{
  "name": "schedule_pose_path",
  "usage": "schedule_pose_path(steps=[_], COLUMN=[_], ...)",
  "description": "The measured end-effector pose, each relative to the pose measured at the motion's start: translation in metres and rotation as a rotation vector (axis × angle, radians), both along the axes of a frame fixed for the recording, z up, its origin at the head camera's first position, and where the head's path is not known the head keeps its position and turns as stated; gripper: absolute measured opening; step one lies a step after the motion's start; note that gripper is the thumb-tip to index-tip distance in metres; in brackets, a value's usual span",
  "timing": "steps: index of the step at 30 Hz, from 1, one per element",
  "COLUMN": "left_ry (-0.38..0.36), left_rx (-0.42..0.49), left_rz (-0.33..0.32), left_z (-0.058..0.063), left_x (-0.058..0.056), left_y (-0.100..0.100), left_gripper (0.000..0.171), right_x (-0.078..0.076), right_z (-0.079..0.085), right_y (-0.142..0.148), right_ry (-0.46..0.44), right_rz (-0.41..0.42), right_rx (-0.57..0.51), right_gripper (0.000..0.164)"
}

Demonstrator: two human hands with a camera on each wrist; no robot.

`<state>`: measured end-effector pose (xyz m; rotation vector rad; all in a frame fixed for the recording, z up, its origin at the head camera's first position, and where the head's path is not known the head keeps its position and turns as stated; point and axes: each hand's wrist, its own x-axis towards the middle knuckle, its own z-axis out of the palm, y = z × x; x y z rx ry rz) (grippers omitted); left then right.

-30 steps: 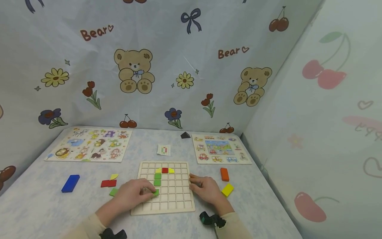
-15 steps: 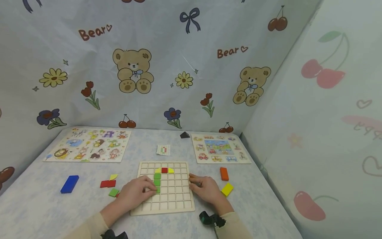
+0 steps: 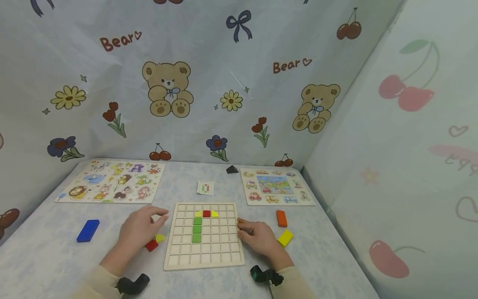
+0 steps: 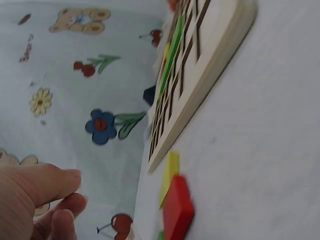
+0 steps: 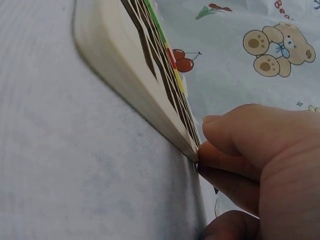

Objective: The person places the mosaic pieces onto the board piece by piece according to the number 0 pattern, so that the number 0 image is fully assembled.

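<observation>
Where the grid board lies flat on the surface between the two hands, its shallow cells seem meant to stop pieces sliding: a red square sits between two yellow pieces, and three green squares run down in a column below the left one. The right hand touches the board's right edge with its fingers, probably to steady it. Left of the board, the left hand is held up, loosely bent, with nothing in its fingers; a loose red piece and yellow piece lie beside it, within easy reach. Farther out are a blue block, an orange block and a yellow block. Beyond the board, a small card lies pattern up, perhaps for easy viewing.
</observation>
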<state>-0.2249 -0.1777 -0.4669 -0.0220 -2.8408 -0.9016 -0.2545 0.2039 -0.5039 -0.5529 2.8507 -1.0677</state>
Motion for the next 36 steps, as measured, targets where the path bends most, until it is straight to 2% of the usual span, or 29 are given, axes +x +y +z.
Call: schedule_pose_path(steps=[2,5,8,10,15,19,26,28,31,34,36], left_ry=[-0.048,-0.142,-0.221,-0.246,-0.224,-0.178,-0.064,-0.04,-0.029,-0.059,-0.076], left_rx=[-0.034,-0.076,-0.11,-0.118,-0.118,-0.122,-0.155,-0.155,-0.153,-0.145,-0.143], left_rz=[0.072,0.14,0.154,0.141,0.107,0.087,-0.038,-0.024,0.034,0.077,0.082], left_z=[0.005,0.007,0.003,-0.002,-0.014,-0.02,-0.027,-0.028,-0.029,-0.028,-0.029], left_x=[-0.002,-0.005,-0.008,-0.011,-0.016,-0.018,-0.017,-0.018,-0.02,-0.022,-0.023], left_y=[-0.017,-0.039,-0.051,-0.054,-0.052,-0.045,-0.033,-0.031,-0.029,-0.027,-0.027], left_gripper=[0.037,0.047,0.052,0.05,0.035,0.028,0.022,0.027,0.039,0.044,0.043], right_x=[0.0,0.0,0.0,0.0,0.001,0.001,0.002,0.002,0.002,0.002,0.001], right_z=[0.0,-0.001,-0.001,-0.001,-0.001,-0.001,0.001,0.001,0.002,0.001,0.0], right_y=[0.0,0.001,0.001,0.001,0.0,-0.001,0.0,0.0,0.0,0.0,0.001], right_ry=[0.008,0.016,0.018,0.017,0.015,0.013,0.011,0.007,0.012,0.015,0.022], right_rz=[0.002,0.005,0.003,0.005,0.012,0.013,0.013,0.011,0.014,0.017,0.021], right_rx=[0.0,0.001,0.002,0.001,0.001,0.001,0.007,0.004,-0.001,-0.009,-0.011], right_gripper=[0.038,0.038,0.038,0.037,0.038,0.038,0.038,0.038,0.038,0.037,0.037])
